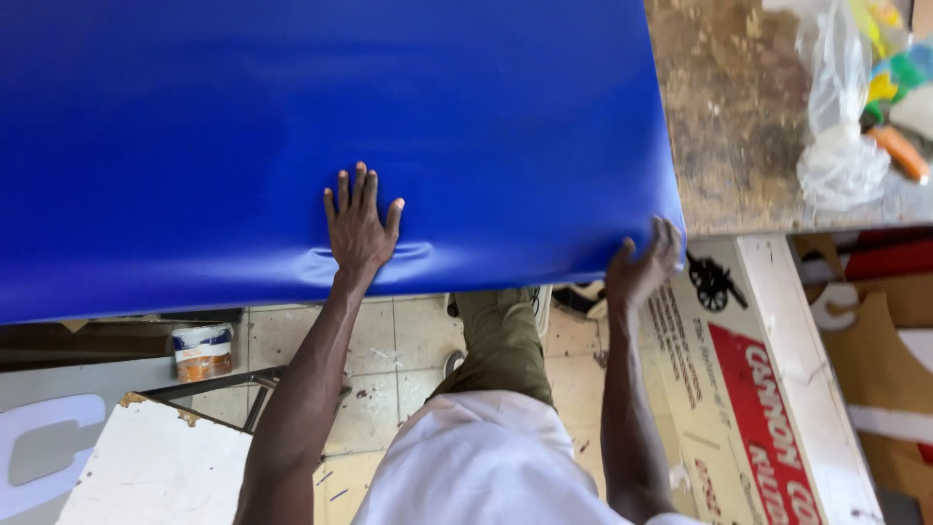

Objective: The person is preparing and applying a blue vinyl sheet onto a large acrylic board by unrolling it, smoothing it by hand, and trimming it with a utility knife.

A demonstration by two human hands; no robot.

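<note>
While the blue vinyl sheet [292,126] covers most of the view, it lies flat over a worn workbench [739,117], near edge overhanging toward the person. Surface is glossy, saturated blue, mostly smooth; soft sheen bands run across it, and short creases dent it just beside the pressing palm.

Printed cardboard box [748,389] sits below the bench on the right, red and black print on white. White board [155,467] with chipped corner lies lower left. Tiled floor [389,350] shows between them.

Clear plastic bag [836,107] with coloured items rests on bare bench top, well apart from the sheet.

Small paint tub [202,352] stands on the floor under the sheet edge.

Left hand [358,228]: open, fingers spread, palm flat on the sheet near its front edge, gripping nothing.
Right hand [641,267]: fingers curled around the sheet's lower right corner, grasping the edge.
</note>
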